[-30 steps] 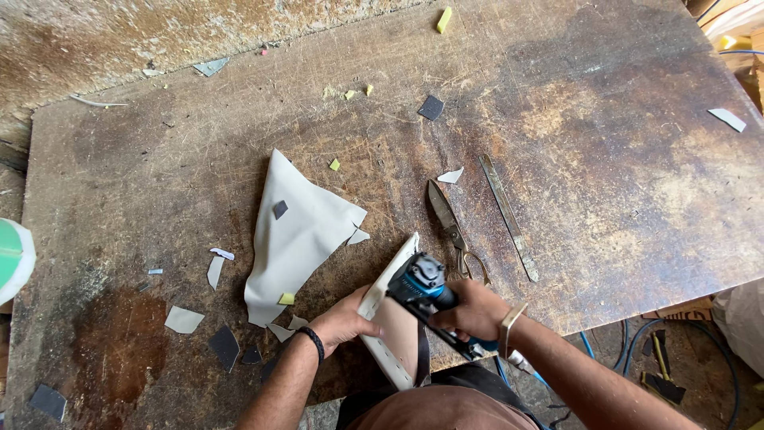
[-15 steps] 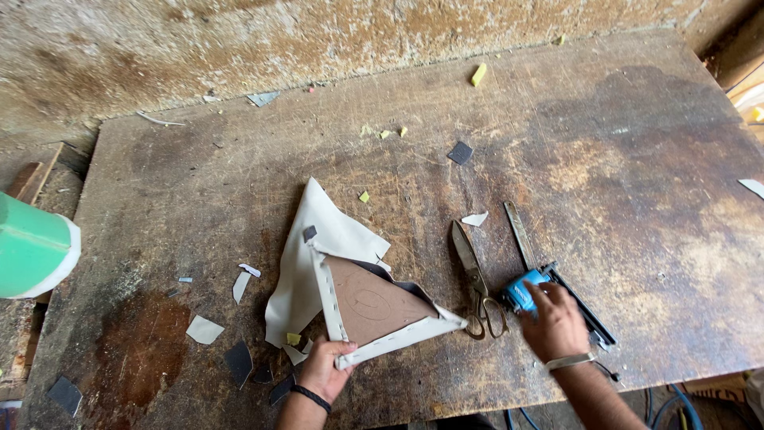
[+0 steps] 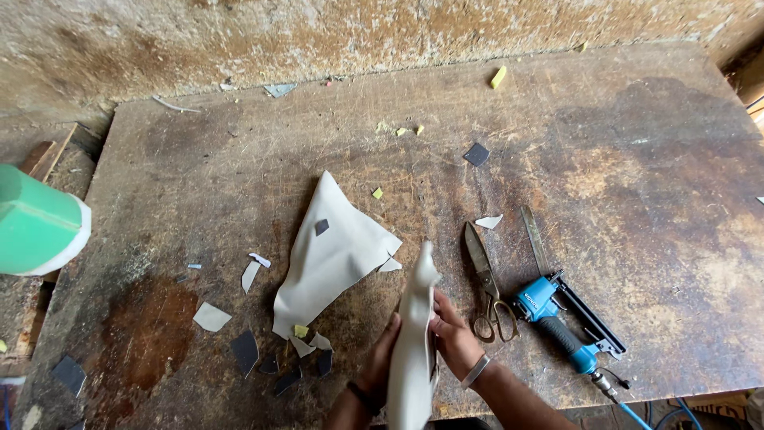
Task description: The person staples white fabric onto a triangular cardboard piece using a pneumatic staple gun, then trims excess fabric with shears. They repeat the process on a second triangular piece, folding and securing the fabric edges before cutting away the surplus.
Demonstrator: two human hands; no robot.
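I hold a triangular panel wrapped in cream-white material (image 3: 414,342) up on its edge between both hands, near the front of the workbench. My left hand (image 3: 380,358) presses its left face and my right hand (image 3: 452,334), with a metal bangle on the wrist, grips its right face. A loose sheet of the same cream material (image 3: 334,255) lies flat just left of the panel. A blue pneumatic stapler (image 3: 557,318) rests on the bench to the right of my right hand, and large scissors (image 3: 485,279) lie between the two.
The worn wooden workbench (image 3: 621,159) carries scattered offcuts: dark scraps (image 3: 477,154), cream pieces (image 3: 211,317) and yellow foam bits (image 3: 498,76). A flat metal strip (image 3: 535,239) lies beside the scissors. A green and white object (image 3: 36,227) sits at the left edge. A rough wall runs behind.
My right hand has let go of the blue stapler, now lying on the bench, and joined the left on the panel. The panel went from lying flat to standing on edge.
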